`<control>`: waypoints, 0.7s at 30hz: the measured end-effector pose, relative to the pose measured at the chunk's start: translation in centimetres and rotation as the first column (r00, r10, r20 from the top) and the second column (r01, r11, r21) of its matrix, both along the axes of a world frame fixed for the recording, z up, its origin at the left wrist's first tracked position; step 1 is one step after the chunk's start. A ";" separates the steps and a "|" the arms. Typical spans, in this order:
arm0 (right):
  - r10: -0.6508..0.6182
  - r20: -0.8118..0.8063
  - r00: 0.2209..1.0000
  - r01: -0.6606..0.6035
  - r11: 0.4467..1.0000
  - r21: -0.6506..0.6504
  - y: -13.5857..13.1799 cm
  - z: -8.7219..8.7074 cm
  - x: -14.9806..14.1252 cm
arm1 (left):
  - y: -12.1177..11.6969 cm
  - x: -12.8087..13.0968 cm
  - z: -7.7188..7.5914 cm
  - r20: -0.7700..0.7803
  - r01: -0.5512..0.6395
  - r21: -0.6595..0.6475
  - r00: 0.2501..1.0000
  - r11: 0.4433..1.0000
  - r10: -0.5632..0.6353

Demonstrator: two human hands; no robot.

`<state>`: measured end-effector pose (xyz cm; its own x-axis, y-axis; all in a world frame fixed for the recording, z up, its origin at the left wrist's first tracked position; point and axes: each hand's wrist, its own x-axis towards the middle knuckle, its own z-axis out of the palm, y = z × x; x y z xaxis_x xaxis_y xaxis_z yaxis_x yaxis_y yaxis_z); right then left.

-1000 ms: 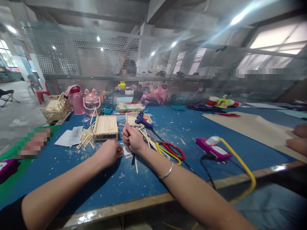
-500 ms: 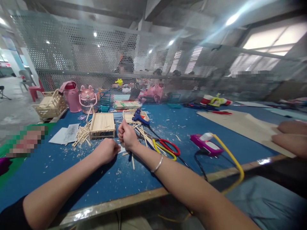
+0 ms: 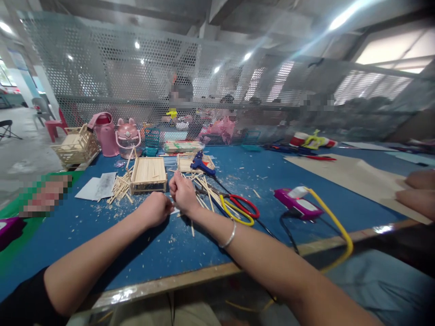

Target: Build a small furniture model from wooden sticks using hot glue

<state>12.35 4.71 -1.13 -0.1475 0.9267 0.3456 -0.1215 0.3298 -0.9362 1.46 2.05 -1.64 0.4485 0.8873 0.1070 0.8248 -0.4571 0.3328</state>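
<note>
My left hand [image 3: 155, 208] rests knuckles-up on the blue table [image 3: 142, 253], fingers curled shut on something I cannot make out. My right hand [image 3: 182, 192] is a raised fist just beside it, closed round something hidden. Both hands nearly touch. Loose wooden sticks [image 3: 204, 190] lie around and behind them. A small box of wooden sticks [image 3: 148, 174] stands just beyond my left hand.
Red and yellow scissors [image 3: 239, 209] and a blue glue gun [image 3: 201, 165] lie right of my hands. A purple device [image 3: 299, 203] with a yellow cable sits further right. Pink jug [image 3: 105, 132], wooden basket [image 3: 76, 146], paper sheets [image 3: 97, 186] stand left. Another person's hands [image 3: 416, 190] rest on cardboard.
My hands stayed together at the same spot on the table; the right fist shifted slightly. The view swayed a little.
</note>
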 end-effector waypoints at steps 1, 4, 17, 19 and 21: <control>-0.007 -0.007 1.000 0.007 1.000 0.000 0.0 0.0 -0.1 | 0.0 0.0 0.0 -0.004 0.001 0.003 1.000 1.000 -0.001; 0.003 -0.013 1.000 -0.004 1.000 -0.016 0.1 0.0 -0.2 | 0.0 -0.1 0.2 -0.021 -0.014 -0.003 1.000 1.000 0.014; -0.040 -0.039 0.998 0.036 0.994 -0.099 0.2 0.0 -0.1 | -0.2 0.0 0.5 -0.034 -0.005 -0.009 0.999 1.000 0.005; -0.045 -0.037 0.998 0.042 0.996 -0.077 0.1 0.0 -0.1 | -0.2 0.0 0.6 -0.042 -0.009 -0.011 0.999 1.000 0.008; -0.053 -0.027 0.998 0.051 0.998 -0.046 0.0 0.1 -0.1 | -0.2 0.0 0.6 -0.051 -0.020 -0.018 0.999 1.000 0.019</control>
<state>12.20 4.68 -1.05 -0.0898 0.9477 0.3064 -0.1315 0.2937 -0.9468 1.49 1.84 -1.04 0.4351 0.8978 0.0677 0.8497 -0.4343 0.2988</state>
